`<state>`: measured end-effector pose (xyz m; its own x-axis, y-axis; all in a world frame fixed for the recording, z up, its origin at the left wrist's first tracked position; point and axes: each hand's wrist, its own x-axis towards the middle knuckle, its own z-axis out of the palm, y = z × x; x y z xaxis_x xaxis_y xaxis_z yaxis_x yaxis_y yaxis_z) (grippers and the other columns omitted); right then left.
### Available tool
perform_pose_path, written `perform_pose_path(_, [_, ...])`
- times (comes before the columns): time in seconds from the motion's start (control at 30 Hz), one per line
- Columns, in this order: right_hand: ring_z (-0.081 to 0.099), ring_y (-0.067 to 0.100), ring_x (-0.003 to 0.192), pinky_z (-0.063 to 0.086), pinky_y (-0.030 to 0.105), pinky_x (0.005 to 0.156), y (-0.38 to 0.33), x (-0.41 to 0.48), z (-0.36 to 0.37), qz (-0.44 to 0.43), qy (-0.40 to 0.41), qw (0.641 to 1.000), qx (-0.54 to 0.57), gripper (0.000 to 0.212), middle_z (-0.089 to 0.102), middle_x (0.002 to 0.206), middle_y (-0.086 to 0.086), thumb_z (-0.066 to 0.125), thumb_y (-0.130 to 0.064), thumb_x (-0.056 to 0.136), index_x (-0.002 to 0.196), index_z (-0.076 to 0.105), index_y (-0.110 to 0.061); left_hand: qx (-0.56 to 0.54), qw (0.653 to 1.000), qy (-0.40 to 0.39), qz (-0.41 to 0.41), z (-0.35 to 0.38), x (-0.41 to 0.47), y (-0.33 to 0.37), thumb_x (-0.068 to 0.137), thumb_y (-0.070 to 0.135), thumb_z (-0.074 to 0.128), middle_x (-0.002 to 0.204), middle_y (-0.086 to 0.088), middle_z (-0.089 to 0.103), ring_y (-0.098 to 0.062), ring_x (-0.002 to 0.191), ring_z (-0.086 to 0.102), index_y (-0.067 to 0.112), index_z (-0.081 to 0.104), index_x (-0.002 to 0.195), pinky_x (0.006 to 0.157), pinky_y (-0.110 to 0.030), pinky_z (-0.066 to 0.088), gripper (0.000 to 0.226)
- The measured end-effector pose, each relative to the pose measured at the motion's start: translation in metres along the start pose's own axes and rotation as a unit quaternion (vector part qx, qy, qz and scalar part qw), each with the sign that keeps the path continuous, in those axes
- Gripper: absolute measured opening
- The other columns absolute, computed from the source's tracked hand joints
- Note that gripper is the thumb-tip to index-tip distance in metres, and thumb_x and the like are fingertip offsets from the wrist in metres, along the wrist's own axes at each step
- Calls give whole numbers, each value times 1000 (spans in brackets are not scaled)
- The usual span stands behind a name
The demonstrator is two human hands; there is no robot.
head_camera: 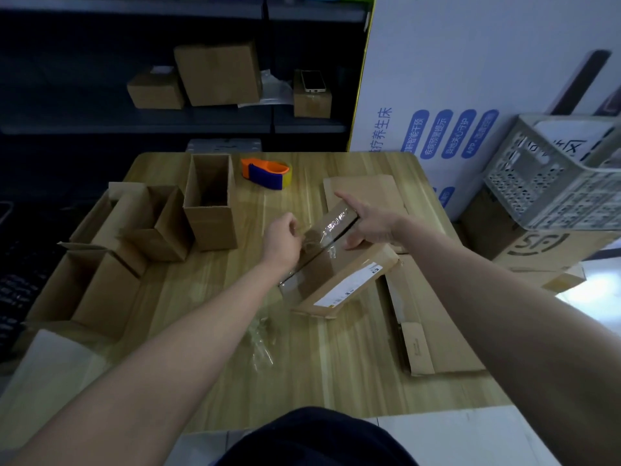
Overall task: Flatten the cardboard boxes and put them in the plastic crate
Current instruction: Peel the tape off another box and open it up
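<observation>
Left hand [284, 238] and right hand [373, 223] on bare forearms [201, 324], dark navy garment [312, 438] at the lap

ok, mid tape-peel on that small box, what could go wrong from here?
1. The left hand pinches the clear tape while the right hand grips the small box; the tape could tear and leave the seam sealed.
2. The box rests tilted on a labelled parcel and may slip.
3. The loose tape wad on the table could stick to cardboard.
</observation>
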<state>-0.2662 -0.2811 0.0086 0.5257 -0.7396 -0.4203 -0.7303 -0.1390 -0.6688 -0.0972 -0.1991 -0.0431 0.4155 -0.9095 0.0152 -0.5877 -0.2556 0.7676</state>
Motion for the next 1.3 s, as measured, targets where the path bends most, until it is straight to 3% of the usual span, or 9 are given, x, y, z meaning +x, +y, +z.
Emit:
perform_pose_path(0.17, [46, 30, 119, 48, 45, 96, 2, -2, 3, -2, 27, 999, 31, 106, 33, 143, 7, 72, 1, 69, 148, 15, -41, 9, 999, -12, 29, 12, -6, 15, 83, 7, 61, 95, -8, 61, -26, 87, 58, 9, 54, 98, 75, -35, 48, 18])
perform_pose_path(0.43, [46, 31, 118, 49, 46, 94, 1, -6, 3, -2, 18, 999, 38, 98, 29, 145, 9, 65, 5, 75, 149, 15, -34, -19, 995, -97, 24, 12, -16, 22, 83, 40, 59, 105, -1, 47, -18, 100, 52, 16, 61, 91, 90, -35, 45, 25])
perform_pose_path(0.6, [44, 31, 120, 46, 44, 96, -2, -5, 3, -10, 18, 999, 25, 88, 30, 146, 10, 56, 7, 80, 150, 17, -30, 61, 990, -122, 45, 15, -24, 25, 75, 57, 64, 113, 2, 39, -15, 107, 37, 14, 49, 111, 87, -30, 38, 58])
perform_pose_path(0.77, [45, 28, 113, 47, 34, 85, -4, -3, 7, -23, 25, 999, 16, 83, 33, 141, 10, 53, 9, 82, 148, 21, -30, 55, 993, -86, 55, 13, -18, 21, 86, 16, 58, 104, -10, 51, -28, 96, 50, 7, 55, 89, 82, -36, 43, 10])
perform_pose_path(0.9, [49, 26, 99, 51, 38, 79, 9, -3, -2, -10, 35, 999, -25, 78, 38, 131, 10, 54, 6, 83, 146, 26, -30, 55, 998, -1, -22, -4, -10, -11, 87, 8, 60, 100, -14, 56, -27, 93, 55, 7, 67, 86, 86, -33, 45, 7])
perform_pose_path(1.03, [33, 34, 129, 39, 37, 96, 26, -2, -7, 4, 58, 992, -115, 70, 17, 152, 4, 47, 0, 86, 148, 26, -27, 12, 990, 43, -130, -18, -6, -49, 83, 3, 66, 97, -10, 67, -20, 89, 61, 9, 66, 88, 73, -23, 44, 8])
perform_pose_path(1.1, [5, 33, 144, 13, 48, 116, 25, -2, -3, 1, 87, 972, -217, 68, 3, 158, 1, 43, -5, 84, 147, 29, -26, -21, 988, 50, -144, -13, -9, -46, 79, 2, 71, 89, -5, 62, -18, 83, 59, 12, 54, 90, 66, -22, 42, 22])
perform_pose_path(1.17, [-18, 28, 144, -11, 52, 112, 21, -2, 5, -29, 73, 939, -334, 66, -5, 160, 2, 49, -21, 86, 148, 26, -25, -48, 989, 48, -128, -6, -11, -35, 77, 3, 73, 78, 2, 55, -13, 72, 56, 15, 44, 95, 57, -17, 37, 37])
perform_pose_path(1.3, [-27, 25, 141, -18, 56, 110, 24, -3, 34, -20, -59, 926, -373, 119, -14, 159, 3, 61, -74, 67, 151, -8, -27, 1, 998, 2, -59, 4, -15, -22, 81, 4, 69, 79, 1, 61, -16, 76, 58, 16, 57, 81, 59, -16, 37, 17])
